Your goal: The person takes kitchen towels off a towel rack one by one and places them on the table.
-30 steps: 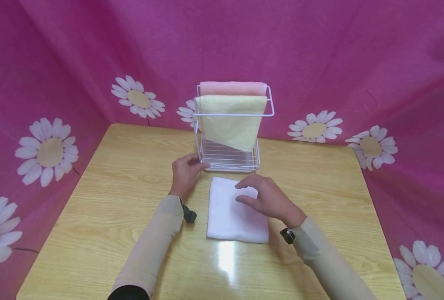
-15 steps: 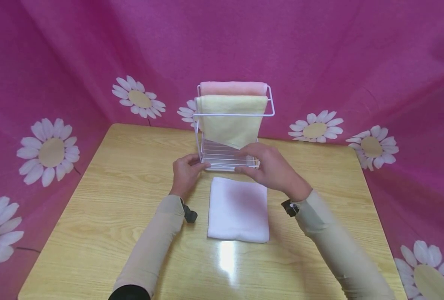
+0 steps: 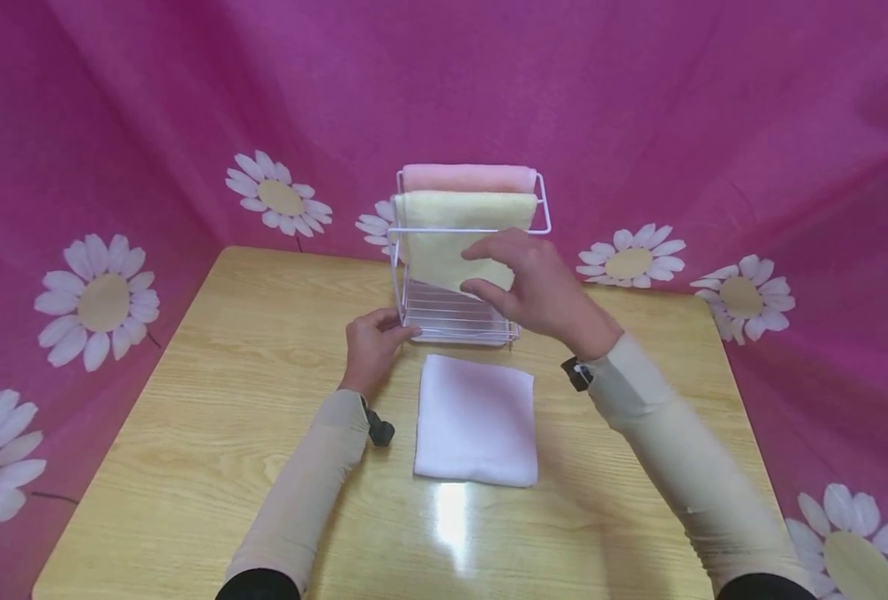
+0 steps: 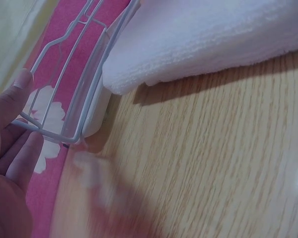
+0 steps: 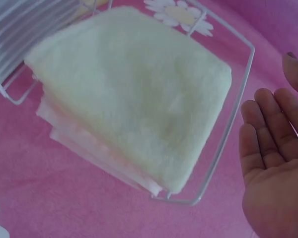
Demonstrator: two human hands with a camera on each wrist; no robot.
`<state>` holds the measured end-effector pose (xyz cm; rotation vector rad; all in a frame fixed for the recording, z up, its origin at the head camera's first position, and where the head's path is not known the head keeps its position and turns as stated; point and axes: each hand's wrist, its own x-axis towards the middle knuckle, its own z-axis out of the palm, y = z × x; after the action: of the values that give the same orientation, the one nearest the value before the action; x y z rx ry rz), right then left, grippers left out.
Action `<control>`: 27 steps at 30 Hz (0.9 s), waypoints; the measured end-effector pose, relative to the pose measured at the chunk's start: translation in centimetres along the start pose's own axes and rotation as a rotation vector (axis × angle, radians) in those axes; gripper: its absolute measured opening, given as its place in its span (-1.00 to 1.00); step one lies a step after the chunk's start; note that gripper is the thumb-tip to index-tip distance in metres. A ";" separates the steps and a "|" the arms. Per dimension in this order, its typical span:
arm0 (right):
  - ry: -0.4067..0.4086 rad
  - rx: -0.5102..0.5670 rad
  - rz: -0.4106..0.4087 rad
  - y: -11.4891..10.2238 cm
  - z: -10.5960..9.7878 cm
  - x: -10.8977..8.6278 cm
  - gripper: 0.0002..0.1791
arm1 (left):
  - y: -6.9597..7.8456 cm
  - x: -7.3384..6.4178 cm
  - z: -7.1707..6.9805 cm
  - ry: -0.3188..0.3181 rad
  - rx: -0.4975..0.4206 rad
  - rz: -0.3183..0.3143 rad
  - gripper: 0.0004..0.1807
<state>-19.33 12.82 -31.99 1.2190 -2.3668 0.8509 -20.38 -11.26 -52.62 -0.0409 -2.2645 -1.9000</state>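
Note:
A white wire rack (image 3: 454, 339) stands toward the back of the table. My left hand (image 3: 371, 346) holds its lower left corner, thumb and fingers on either side of the wire in the left wrist view. Folded over the rack's upper bars are a yellow towel (image 3: 428, 246) and, behind it, a pink towel (image 3: 469, 177). My right hand (image 3: 541, 292) is raised in front of the yellow towel, thumb and fingers apart, holding nothing. The right wrist view has that hand beside the rack's upper wire loop (image 5: 223, 134). A folded white towel (image 3: 476, 421) lies flat before the rack.
The wood-grain table (image 3: 263, 392) runs back to a pink curtain (image 3: 639, 100) printed with white daisies, which also hangs along both sides. Light glares on the tabletop just in front of the white towel.
My right hand has gone from above the white towel to the rack's lower right corner, then up in front of the yellow towel. The left hand has stayed on the rack.

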 end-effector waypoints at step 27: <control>-0.130 -0.126 0.204 2.2 -1.5 7.8 -0.62 | 0.0 0.1 -0.1 -0.015 -0.028 0.003 -0.58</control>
<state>-25.56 10.05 -27.35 1.0254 -2.6398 0.6876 -20.42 -11.37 -52.56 -0.0625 -2.2457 -1.9367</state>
